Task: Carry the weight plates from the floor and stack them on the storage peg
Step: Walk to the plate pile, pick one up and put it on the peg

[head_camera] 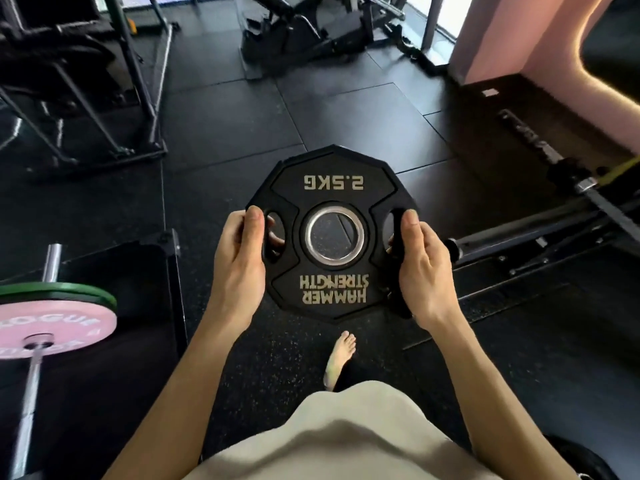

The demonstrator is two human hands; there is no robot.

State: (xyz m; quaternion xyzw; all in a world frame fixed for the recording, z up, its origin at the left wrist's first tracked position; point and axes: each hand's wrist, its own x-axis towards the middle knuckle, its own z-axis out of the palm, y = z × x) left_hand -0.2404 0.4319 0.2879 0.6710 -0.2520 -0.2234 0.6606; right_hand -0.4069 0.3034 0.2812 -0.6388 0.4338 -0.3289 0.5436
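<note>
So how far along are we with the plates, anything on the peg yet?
Done: one black 2.5 kg plate is off the floor. In hand: the left hand and right hand grip its opposite edges, fingers through the side slots, holding it flat above the floor mats. Left: no storage peg shows in this view, so stacking remains; I cannot tell how many plates wait.
</note>
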